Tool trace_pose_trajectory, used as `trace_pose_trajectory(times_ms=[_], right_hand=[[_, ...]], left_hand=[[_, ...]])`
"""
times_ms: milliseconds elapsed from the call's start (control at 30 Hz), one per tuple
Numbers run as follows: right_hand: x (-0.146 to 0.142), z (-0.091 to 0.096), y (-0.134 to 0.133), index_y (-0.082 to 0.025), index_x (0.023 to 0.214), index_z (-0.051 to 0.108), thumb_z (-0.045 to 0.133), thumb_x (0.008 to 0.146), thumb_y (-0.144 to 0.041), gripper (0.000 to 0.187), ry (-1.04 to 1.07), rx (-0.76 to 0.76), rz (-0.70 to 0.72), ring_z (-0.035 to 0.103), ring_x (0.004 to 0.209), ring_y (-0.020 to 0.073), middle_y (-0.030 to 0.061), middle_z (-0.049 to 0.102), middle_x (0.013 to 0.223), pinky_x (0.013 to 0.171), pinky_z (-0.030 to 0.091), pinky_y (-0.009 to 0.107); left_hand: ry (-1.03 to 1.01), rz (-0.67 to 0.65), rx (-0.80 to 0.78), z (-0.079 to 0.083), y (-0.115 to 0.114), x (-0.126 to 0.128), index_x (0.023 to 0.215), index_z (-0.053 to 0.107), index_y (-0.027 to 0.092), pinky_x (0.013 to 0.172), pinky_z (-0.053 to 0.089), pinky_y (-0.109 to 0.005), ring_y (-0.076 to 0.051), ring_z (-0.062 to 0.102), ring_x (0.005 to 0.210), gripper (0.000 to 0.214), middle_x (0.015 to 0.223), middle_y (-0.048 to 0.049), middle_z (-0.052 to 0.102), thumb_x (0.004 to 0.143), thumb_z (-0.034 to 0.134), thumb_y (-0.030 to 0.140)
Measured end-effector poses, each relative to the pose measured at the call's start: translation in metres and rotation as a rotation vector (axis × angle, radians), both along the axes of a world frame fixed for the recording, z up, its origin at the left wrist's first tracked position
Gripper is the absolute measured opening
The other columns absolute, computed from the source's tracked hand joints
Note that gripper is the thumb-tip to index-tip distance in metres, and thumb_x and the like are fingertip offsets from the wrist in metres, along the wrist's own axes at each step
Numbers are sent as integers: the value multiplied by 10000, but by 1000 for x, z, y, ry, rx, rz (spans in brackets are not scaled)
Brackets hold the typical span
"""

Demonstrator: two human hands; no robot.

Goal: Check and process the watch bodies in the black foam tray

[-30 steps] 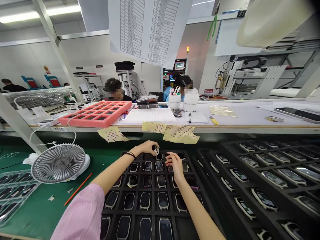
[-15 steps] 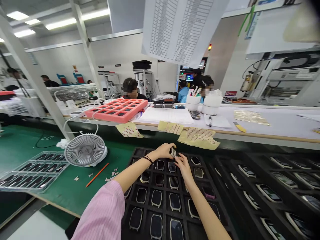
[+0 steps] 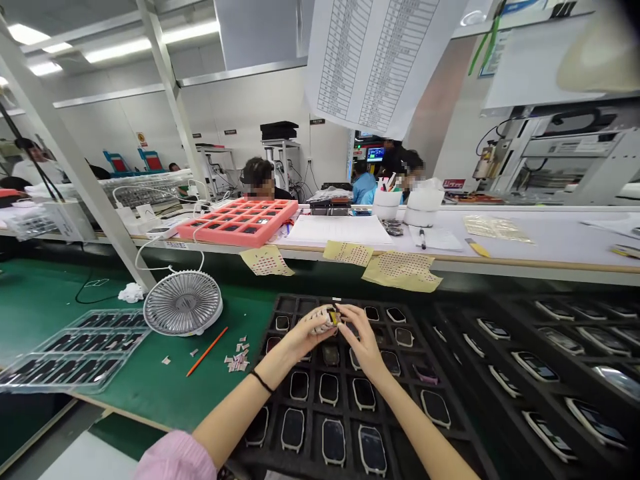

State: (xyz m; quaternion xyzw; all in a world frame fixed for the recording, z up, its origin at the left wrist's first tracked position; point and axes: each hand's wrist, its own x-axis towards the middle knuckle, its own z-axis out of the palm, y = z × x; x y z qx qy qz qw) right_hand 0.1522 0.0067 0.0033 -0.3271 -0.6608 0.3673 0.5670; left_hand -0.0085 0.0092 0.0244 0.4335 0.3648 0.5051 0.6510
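Note:
My left hand (image 3: 300, 339) is closed round a pale smartwatch case (image 3: 330, 316), tilted so that a yellowish part shows on the side facing my right hand. The fingertips of my right hand (image 3: 364, 340) are pinched at that same side of the case. What lies between those fingertips is too small to make out. Both hands are above a black foam tray (image 3: 313, 393) with square compartments. Watches with dark screens and pale frames lie in many of them, such as a watch (image 3: 333, 441) at the near side. A purple-framed watch (image 3: 425, 373) lies toward the right.
More watches fill a second black tray (image 3: 480, 387) on the right. Left are a white fan (image 3: 183, 303), an orange stick (image 3: 207, 351), paper scraps (image 3: 237, 360) and a clear plastic tray (image 3: 75, 350). A pink foam tray (image 3: 240, 220) and papers (image 3: 340, 230) are on the shelf ahead.
My hands have come slightly nearer, with the watch case turned so its yellowish part shows. My left hand has lowered and wraps it more fully. The camera view has shifted a little.

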Motion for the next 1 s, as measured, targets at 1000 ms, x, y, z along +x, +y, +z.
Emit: trace_pose_trajectory(times_ms=[1000], right_hand=[[-36, -21, -11, -250, 1151, 635, 662, 725, -464, 478, -17, -395, 114, 578, 1099, 284, 71, 640, 1172, 981, 423, 445]], left_hand=[[587, 272, 329, -2, -47, -13, 1099, 646, 246, 953, 413, -381, -277, 593, 984, 583, 1032, -48, 668, 573, 679, -4]])
